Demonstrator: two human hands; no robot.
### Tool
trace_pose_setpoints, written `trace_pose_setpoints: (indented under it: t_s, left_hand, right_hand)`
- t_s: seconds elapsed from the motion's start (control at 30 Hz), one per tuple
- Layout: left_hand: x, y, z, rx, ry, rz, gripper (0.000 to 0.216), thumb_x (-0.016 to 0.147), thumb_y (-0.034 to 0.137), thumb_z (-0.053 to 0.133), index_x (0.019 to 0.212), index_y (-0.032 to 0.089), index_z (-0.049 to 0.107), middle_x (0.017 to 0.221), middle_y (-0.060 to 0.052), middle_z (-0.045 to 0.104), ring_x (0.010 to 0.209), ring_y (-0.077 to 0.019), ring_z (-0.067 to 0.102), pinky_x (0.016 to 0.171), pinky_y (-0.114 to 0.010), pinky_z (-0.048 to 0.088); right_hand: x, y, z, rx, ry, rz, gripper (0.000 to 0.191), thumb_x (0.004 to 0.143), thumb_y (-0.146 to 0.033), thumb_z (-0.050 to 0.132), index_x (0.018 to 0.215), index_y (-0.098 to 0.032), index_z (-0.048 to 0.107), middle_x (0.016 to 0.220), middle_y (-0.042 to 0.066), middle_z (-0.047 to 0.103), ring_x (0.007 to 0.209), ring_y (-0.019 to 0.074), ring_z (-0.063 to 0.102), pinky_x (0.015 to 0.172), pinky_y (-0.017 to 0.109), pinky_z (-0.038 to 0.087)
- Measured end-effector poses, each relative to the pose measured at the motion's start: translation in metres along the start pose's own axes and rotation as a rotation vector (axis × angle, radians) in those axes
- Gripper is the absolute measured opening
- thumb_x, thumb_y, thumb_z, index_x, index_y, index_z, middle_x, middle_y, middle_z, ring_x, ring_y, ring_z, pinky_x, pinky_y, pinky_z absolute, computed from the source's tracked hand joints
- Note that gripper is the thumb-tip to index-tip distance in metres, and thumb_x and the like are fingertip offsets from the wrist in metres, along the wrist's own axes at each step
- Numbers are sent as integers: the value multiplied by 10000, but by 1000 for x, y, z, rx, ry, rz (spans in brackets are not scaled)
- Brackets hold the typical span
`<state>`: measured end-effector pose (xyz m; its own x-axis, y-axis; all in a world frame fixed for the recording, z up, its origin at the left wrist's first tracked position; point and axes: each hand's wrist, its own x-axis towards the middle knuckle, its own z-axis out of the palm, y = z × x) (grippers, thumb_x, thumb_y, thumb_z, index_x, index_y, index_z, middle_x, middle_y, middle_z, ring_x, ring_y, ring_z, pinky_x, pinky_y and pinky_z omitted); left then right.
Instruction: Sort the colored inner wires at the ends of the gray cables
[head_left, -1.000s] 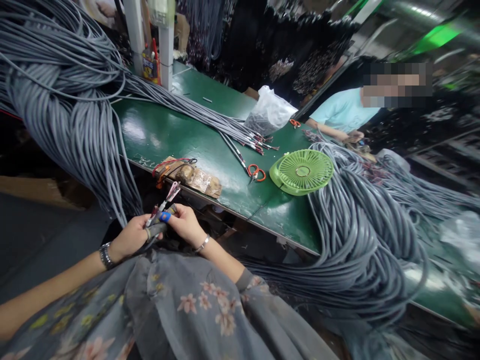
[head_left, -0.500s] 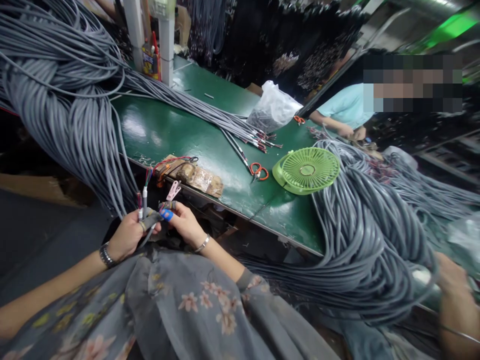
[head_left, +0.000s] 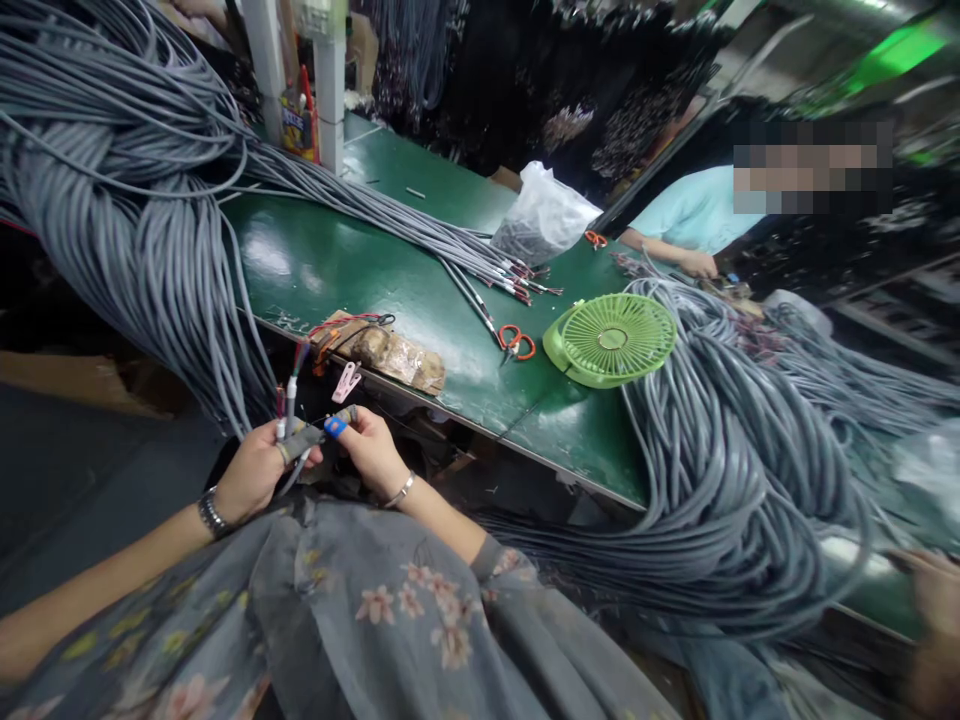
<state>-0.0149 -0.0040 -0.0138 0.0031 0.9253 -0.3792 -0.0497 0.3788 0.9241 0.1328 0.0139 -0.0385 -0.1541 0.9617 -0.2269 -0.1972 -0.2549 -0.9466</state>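
My left hand (head_left: 259, 468) is closed around grey cables (head_left: 292, 392) whose white-banded ends stand upright with thin coloured wires fanning out. Grey covering wraps some of its fingers. Just to the right, my right hand (head_left: 369, 452) pinches thumb against forefinger close to my left fingertips; blue tape covers a fingertip. Whatever sits in that pinch is too small to make out. Beyond my hands, a pink clothes peg (head_left: 346, 382) is at the table edge, beside a taped brown block (head_left: 397, 358) with red and black wires.
On the green table (head_left: 360, 260) are orange-handled scissors (head_left: 516, 343), a green fan (head_left: 615, 340) and a plastic bag (head_left: 544, 215). Thick grey cable bundles hang at left (head_left: 150, 220) and right (head_left: 735, 480). A co-worker (head_left: 697, 215) sits across; another person's hand (head_left: 934, 585) is at right.
My right hand has shifted slightly right, away from my left hand. The coloured wires above the cable have tilted. The other person's hand at the right edge has moved outward.
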Motion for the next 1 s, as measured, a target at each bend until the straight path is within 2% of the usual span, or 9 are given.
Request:
trace_pose_setpoints:
  t_s: [0.07, 0.17, 0.4, 0.63, 0.77, 0.9, 1.0]
  left_hand:
    - [0, 0, 2, -76, 47, -29, 474, 401, 560, 912, 585, 194, 673, 534, -14, 688, 537, -169, 609, 559, -286, 482]
    - [-1, 0, 3, -88, 47, -57, 480, 391, 563, 911, 592, 194, 678, 540, -18, 699, 534, -169, 611, 558, -285, 478]
    - [-2, -2, -1, 210, -184, 22, 384, 548, 548, 846, 531, 207, 668, 538, -30, 705, 541, -174, 591, 571, -292, 471]
    - [-1, -5, -2, 40, -74, 101, 415, 591, 574, 832, 556, 191, 676, 544, -27, 680, 537, -156, 562, 582, -289, 459]
    - [-1, -4, -1, 61, -96, 91, 420, 583, 583, 828, 548, 200, 659, 524, -13, 662, 519, -145, 541, 568, -279, 449]
    - [-1, -1, -1, 166, -133, 60, 431, 550, 586, 828, 507, 218, 608, 496, -6, 649, 517, -157, 546, 557, -279, 454]
    - [-2, 0, -3, 231, -168, 81, 401, 585, 567, 802, 499, 222, 615, 499, -11, 651, 526, -167, 554, 560, -285, 461]
  right_hand:
    - [0, 3, 1, 39, 24, 1, 440, 609, -564, 805, 677, -213, 547, 624, -48, 560, 571, 97, 470, 535, 239, 399]
    - [-2, 2, 2, 71, 48, -33, 430, 596, -549, 821, 677, -215, 562, 616, -51, 561, 569, 99, 469, 530, 237, 395]
    - [-7, -3, 5, 65, 39, -43, 423, 614, -558, 813, 672, -220, 563, 564, -57, 543, 511, 99, 436, 496, 244, 376]
    - [0, 8, -3, 41, 86, -33, 358, 653, -502, 783, 677, -216, 567, 617, -45, 555, 575, 111, 479, 553, 255, 414]
    - [0, 4, -6, 53, 27, 15, 335, 708, -514, 748, 746, -209, 616, 602, -57, 538, 550, 101, 462, 540, 243, 411]
    - [-3, -2, -4, 15, -100, -13, 374, 610, -467, 850, 762, -203, 633, 660, -49, 603, 604, 104, 512, 570, 234, 432]
    - [0, 0, -2, 44, -46, 6, 358, 602, -441, 850, 681, -207, 592, 609, -59, 578, 572, 100, 492, 546, 230, 427]
